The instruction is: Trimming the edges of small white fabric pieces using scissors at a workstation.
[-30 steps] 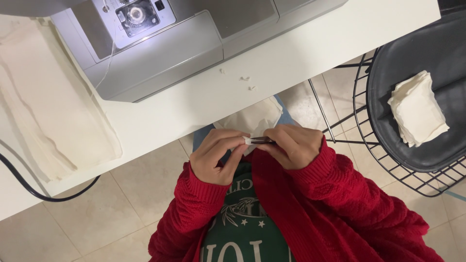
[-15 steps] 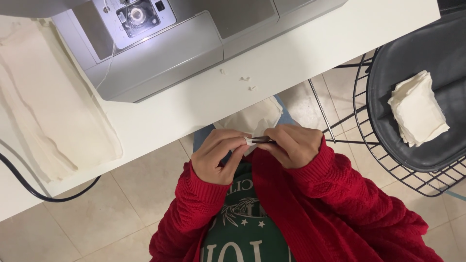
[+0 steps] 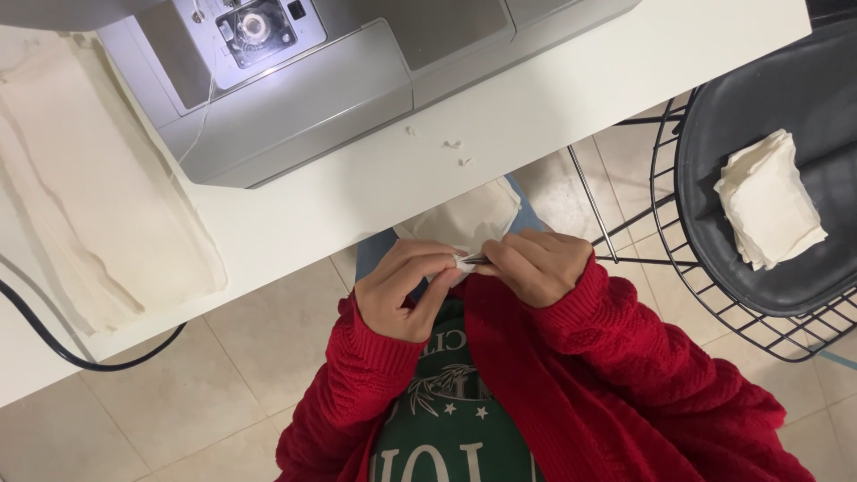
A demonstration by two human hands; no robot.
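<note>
Nothing much has shifted since the earlier frames: both hands stay together at the table's near edge, pinching the same small piece of cream cloth, and the things around them lie where they lay.

Head view: the left hand [image 3: 412, 290] has its fingers curled, thumb and forefinger closed on the edge of the cream cloth [image 3: 466, 217], which hangs down over the person's lap just under the edge of the white table [image 3: 536, 116]. The right hand [image 3: 538, 265] meets it fingertip to fingertip and grips a thin dark tool [image 3: 475, 260], whose tip lies against the cloth's edge; what kind of tool it is cannot be told. Both wrists come out of red knitted sleeves [image 3: 643, 357] over a green top.

On the table, beyond the hands, stands a grey sewing machine [image 3: 303, 89] with its lamp lit over the needle plate. To its left lies a stack of cream fabric [image 3: 98, 205], well apart from the hands. A few scraps of thread [image 3: 453, 145] lie on the bare tabletop between machine and hands. A black cable [image 3: 54, 344] loops under the table's left part. At the right stands a black wire chair [image 3: 759, 89] with a dark seat pad, and on it rests a pile of folded cream pieces [image 3: 768, 210].
</note>
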